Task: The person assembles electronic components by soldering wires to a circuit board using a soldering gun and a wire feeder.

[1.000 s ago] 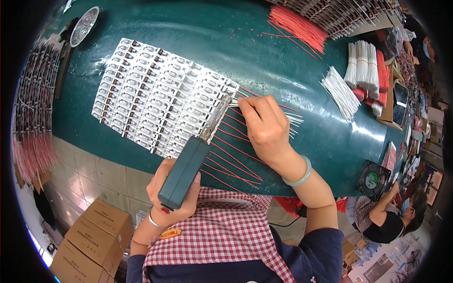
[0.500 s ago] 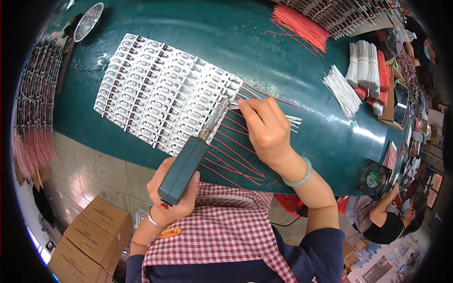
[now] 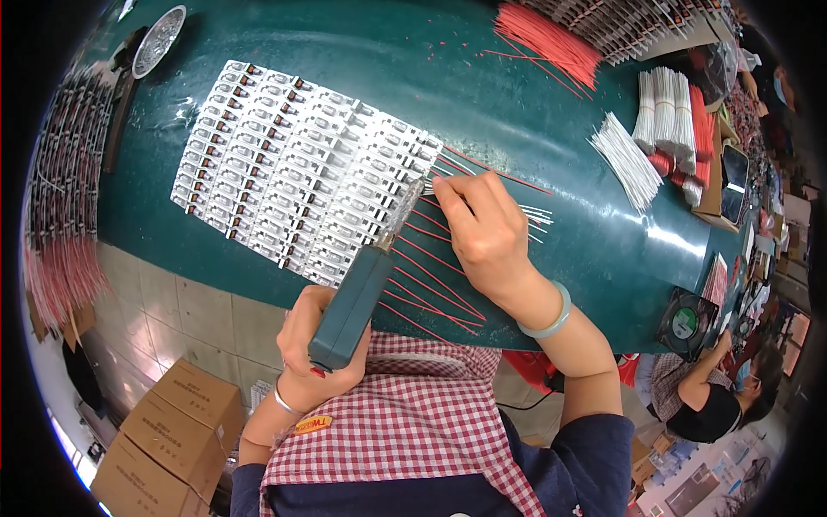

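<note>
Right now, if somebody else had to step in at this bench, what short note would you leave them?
Left hand: gripping the teal soldering tool, tip at the right edge of the white parts sheet.
Right hand: pressing a thin wire down at that same edge.
Done: several red wires already fan out from the sheet's lower right edge.
Left: most of the sheet shows no wires; spare red wires and white wires lie on the green table.
</note>
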A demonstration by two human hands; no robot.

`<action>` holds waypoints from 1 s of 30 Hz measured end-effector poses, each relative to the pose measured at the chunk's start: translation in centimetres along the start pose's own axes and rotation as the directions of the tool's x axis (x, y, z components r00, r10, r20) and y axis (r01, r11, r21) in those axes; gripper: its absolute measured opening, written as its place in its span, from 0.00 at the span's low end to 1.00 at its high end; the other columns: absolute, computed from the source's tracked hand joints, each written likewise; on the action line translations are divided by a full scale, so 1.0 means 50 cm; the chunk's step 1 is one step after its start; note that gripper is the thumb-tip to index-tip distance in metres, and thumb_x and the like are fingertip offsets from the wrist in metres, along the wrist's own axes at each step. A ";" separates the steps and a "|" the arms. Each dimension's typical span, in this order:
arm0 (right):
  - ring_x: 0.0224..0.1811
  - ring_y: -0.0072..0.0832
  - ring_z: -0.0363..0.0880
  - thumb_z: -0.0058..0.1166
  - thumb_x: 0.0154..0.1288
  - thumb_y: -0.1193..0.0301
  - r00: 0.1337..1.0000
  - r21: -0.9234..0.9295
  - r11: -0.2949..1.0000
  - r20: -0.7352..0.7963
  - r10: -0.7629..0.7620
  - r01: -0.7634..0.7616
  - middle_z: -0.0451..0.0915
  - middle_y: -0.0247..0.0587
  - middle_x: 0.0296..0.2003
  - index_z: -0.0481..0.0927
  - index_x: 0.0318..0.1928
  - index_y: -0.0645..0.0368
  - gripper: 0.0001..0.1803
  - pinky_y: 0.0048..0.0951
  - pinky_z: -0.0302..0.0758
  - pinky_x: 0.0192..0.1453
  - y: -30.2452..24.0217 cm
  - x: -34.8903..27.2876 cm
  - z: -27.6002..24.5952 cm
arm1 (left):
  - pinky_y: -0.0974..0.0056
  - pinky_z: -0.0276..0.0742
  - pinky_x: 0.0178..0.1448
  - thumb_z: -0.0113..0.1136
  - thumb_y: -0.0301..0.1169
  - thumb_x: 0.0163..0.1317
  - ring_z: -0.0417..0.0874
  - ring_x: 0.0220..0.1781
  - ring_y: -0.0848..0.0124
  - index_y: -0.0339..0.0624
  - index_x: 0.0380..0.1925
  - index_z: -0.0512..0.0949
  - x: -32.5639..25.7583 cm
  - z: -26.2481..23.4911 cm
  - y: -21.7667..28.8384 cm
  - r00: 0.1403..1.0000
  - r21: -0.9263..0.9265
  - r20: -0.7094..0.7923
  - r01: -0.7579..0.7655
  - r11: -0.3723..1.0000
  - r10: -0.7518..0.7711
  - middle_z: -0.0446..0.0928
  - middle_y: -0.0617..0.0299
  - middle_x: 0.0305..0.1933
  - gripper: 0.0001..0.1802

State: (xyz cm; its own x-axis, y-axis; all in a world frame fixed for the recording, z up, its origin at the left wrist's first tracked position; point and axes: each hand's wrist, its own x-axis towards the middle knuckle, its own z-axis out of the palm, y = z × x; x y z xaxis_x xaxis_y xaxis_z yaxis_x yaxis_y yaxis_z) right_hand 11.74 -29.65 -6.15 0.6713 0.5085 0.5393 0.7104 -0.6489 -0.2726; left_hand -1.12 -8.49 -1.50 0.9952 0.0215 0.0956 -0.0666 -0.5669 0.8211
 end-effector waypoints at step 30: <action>0.33 0.36 0.80 0.60 0.45 0.85 0.999 0.088 0.996 -0.012 0.031 -0.030 0.81 0.43 0.34 0.83 0.42 0.68 0.19 0.32 0.78 0.33 -0.024 -0.008 -0.006 | 0.65 0.80 0.41 0.68 0.17 0.46 0.86 0.35 0.60 0.29 0.38 0.80 -0.024 -0.006 -0.005 0.997 0.028 -0.060 -0.047 0.999 0.048 0.83 0.49 0.40 0.16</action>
State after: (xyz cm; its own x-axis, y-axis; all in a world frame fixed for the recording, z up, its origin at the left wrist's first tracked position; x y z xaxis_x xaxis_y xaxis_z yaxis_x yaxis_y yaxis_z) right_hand 10.56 -29.25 -5.82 0.6903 0.4815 0.5401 0.7061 -0.6112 -0.3576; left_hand -2.34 -8.12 -1.65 0.9846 0.0437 0.1691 -0.1111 -0.5901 0.7997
